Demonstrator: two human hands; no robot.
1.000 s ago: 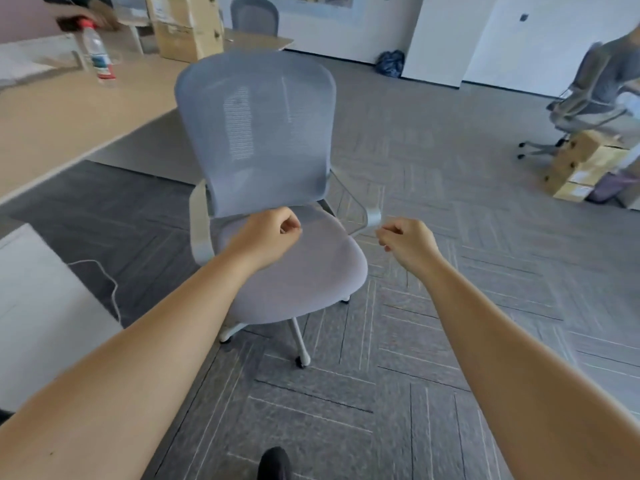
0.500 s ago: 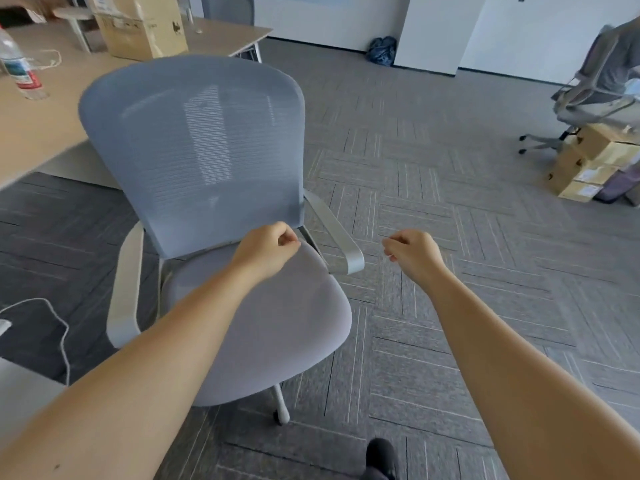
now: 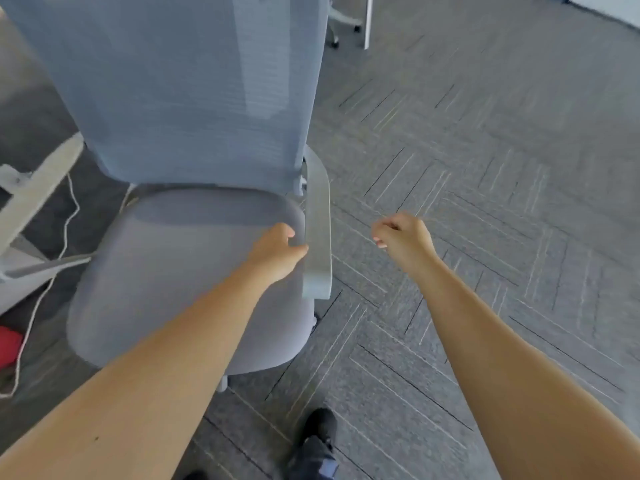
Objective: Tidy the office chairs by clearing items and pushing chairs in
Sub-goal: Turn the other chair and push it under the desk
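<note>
A grey-blue office chair fills the left half of the view, with a mesh back (image 3: pixel 180 91), a grey padded seat (image 3: pixel 180 271) bare of items and a light grey right armrest (image 3: pixel 318 230). My left hand (image 3: pixel 277 252) hovers over the seat's right edge with its fingers curled; the thumb tip touches the armrest's inner edge, and nothing is clasped. My right hand (image 3: pixel 403 237) is a loose fist over the carpet, just right of the armrest and apart from it. The chair's left armrest and base are mostly hidden.
A white desk frame (image 3: pixel 34 192) and a white cable (image 3: pixel 69 216) lie left of the chair, with a red object (image 3: pixel 8 344) at the left edge. Another chair's white base (image 3: pixel 343 19) and a white desk leg (image 3: pixel 367 22) stand far behind. Grey patterned carpet (image 3: pixel 485 168) spreads right. My dark shoe (image 3: pixel 311 441) is below.
I have moved closer and the chair now fills the view. My left hand shifted right from the seat's middle to the right armrest. The right hand stays a loose fist.
</note>
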